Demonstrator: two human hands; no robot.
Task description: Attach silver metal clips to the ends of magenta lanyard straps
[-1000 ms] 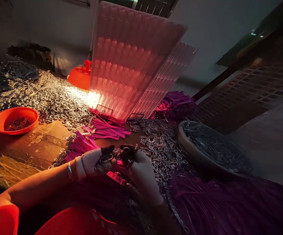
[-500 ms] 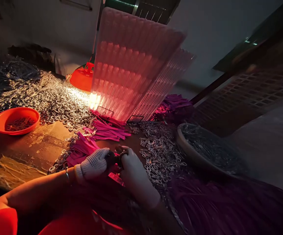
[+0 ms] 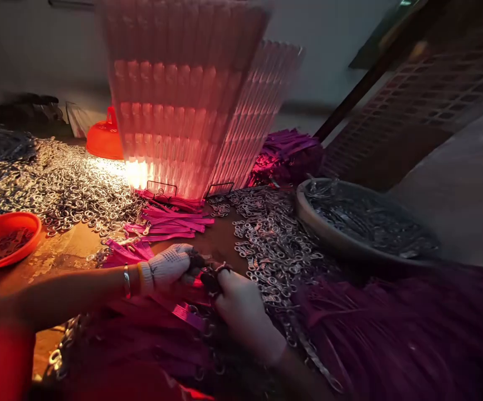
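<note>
Purple strap (image 3: pixel 189 316) is just below our two hands, over more purple straps. We bend the fingers of our left hand (image 3: pixel 170 265) and our right hand (image 3: pixel 239 301) close to each other. Their tips are dark and blurry, so we cannot tell if they pinch anything. On the desk (image 3: pixel 224 236), we see shiny metal clips (image 3: pixel 274 245) beside our right hand and a big heap (image 3: pixel 86 192) near the red lamp (image 3: pixel 104 140). We have a red bowl (image 3: pixel 37 225) on the left and a big round tub (image 3: pixel 303 207) on the right.
</note>
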